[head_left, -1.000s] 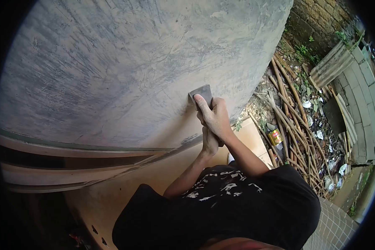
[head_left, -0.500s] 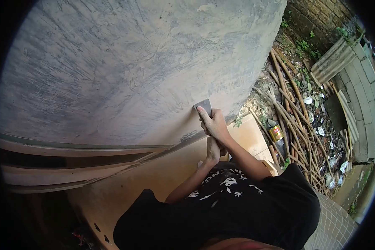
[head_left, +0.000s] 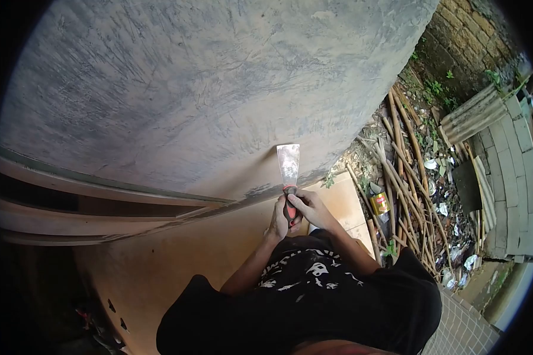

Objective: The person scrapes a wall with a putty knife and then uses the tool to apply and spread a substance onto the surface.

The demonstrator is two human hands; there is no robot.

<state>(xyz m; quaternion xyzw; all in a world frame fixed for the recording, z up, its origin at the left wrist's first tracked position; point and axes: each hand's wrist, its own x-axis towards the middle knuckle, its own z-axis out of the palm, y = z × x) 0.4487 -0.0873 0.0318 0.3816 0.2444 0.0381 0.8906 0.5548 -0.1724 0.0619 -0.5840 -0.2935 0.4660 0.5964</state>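
Observation:
Both hands are closed round the red-and-black handle of a putty knife point(head_left: 288, 164), held in front of my chest. My left hand point(head_left: 278, 220) wraps the handle from the left. From the other side my right hand point(head_left: 312, 208) grips it, thumb lying along the handle. The wide metal blade points away from me, smeared with whitish residue, and overlaps the wall point(head_left: 219, 106) in this view. That wall is grey, patchy and streaked with pale plaster.
A tan tiled ledge point(head_left: 219, 236) runs below the wall, beside a recessed frame point(head_left: 100, 204) at left. To the right lie bamboo poles point(head_left: 400, 160), a yellow can point(head_left: 379, 203) and scattered litter. Stacked blocks point(head_left: 506, 160) stand farther right.
The right hand has shifted from the blade down to the handle, and both hands have come closer to my body. The blade now shows its broad face, turned away from me.

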